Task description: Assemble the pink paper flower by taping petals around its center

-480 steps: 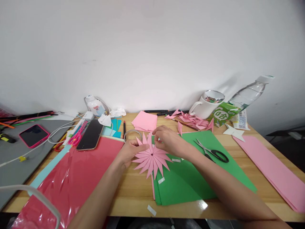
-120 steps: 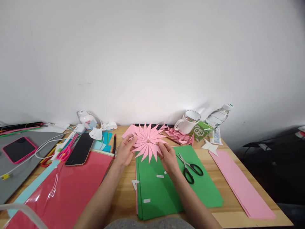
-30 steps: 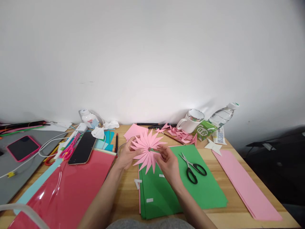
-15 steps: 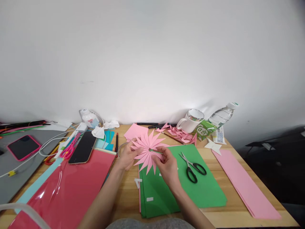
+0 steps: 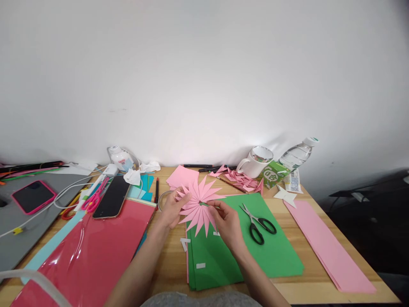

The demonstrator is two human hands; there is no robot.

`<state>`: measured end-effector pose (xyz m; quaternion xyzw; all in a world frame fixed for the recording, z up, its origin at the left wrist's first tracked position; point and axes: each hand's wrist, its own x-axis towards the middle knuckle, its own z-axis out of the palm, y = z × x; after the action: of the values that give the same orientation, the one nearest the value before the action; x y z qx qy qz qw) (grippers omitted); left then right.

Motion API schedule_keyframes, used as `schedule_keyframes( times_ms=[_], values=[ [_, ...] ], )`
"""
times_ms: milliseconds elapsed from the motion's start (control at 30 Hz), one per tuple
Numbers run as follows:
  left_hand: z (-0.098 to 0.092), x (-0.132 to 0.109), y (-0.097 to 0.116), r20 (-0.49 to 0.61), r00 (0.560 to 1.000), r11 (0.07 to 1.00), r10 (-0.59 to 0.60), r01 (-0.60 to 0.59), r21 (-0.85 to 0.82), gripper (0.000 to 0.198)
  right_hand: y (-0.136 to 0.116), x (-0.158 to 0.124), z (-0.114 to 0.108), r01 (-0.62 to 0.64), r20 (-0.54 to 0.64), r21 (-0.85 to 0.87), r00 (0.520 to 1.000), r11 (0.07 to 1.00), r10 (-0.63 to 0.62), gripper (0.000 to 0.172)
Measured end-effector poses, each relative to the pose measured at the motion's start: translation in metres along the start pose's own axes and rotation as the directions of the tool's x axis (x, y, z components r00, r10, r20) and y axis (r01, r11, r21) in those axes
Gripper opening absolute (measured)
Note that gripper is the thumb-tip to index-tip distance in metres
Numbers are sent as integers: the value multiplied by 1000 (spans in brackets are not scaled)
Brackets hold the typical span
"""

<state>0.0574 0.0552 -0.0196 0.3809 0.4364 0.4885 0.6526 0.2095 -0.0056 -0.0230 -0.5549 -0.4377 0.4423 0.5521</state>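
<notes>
Head view: we hold the pink paper flower (image 5: 198, 207) just above the near edge of the green paper sheets (image 5: 255, 256), over the wooden table (image 5: 166, 264). Four seconds ago it was raised higher, in front of the wall; since then we have lowered it a little toward us. Our left hand (image 5: 171, 209) is closed on its left rim, thumb across the front petals. Our right hand (image 5: 227, 221), which gripped the lower right edge then, now has thumb and forefinger pinched together on a single petal just right of the centre. We judge that the work has gone from looking the whole flower over to fixing one petal near its hub. The black scissors (image 5: 259, 224) lie untouched on the green paper, beside the right hand.

As for writing, the green carton (image 5: 271, 175) by the white mug (image 5: 257, 161) carries large white letters that look like "AD". The paper under the water bottle (image 5: 295, 155) shows dense print too small to read. The small white bottle (image 5: 120, 158) at the left has a red label, also unreadable.
</notes>
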Motion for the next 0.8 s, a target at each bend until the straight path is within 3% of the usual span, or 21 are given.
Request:
schedule_keyframes(
  times_ms=[233,433,667,800],
  values=[
    [1,-1,-3,59,998,1000,25,-25,6,29,-2,1,-3,-109,-74,161,990,981,122,29],
    [5,-4,0,139,990,1000,25,-26,4,27,4,5,-5,-239,-17,317,966,918,257,32],
    [3,-5,-3,168,986,999,9,-15,33,30,5,13,-20,-281,169,135,951,950,258,36],
    [4,-5,-2,178,984,999,-10,3,37,29,4,15,-23,-306,212,167,940,937,269,34]
  ],
)
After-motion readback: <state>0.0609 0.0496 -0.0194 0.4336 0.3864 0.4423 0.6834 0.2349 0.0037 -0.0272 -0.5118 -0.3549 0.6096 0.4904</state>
